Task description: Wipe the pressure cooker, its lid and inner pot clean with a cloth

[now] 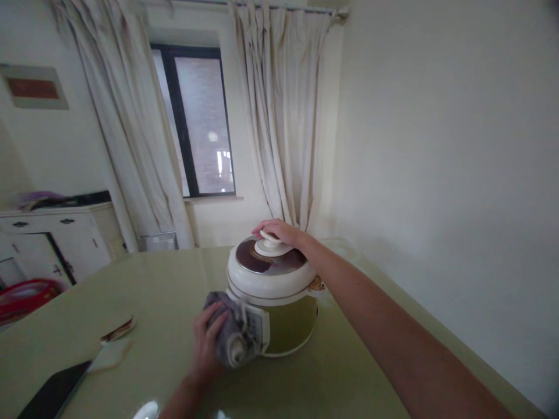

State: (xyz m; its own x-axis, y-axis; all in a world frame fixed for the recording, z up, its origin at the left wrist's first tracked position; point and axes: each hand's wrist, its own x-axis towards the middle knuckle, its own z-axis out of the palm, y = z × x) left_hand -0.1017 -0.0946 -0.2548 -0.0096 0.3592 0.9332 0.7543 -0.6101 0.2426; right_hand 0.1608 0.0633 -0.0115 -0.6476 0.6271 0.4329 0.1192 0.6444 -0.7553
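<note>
A white and green rice cooker (pixel 292 326) stands upright on the table in front of me. Its domed lid (pixel 273 283) is on, with a dark, shiny top and a white knob (pixel 271 249). My right hand (pixel 282 231) reaches over from the right, its fingers curled round that knob. In my left hand (pixel 207 337) is a bunched grey cloth (pixel 227 331), pressed against the cooker's left front beside the control panel (pixel 259 327). The cloth covers part of the panel. A brownish side handle (pixel 317 284) shows under my right forearm.
The glossy green table (pixel 174 279) carries a flat black slab like a phone (pixel 55 390) and a spoon-like utensil (pixel 117 331) at left. A wall (pixel 437 174) borders the right side. A white cabinet (pixel 78 238) and a red basket-like object (pixel 28 297) stand beyond the left edge.
</note>
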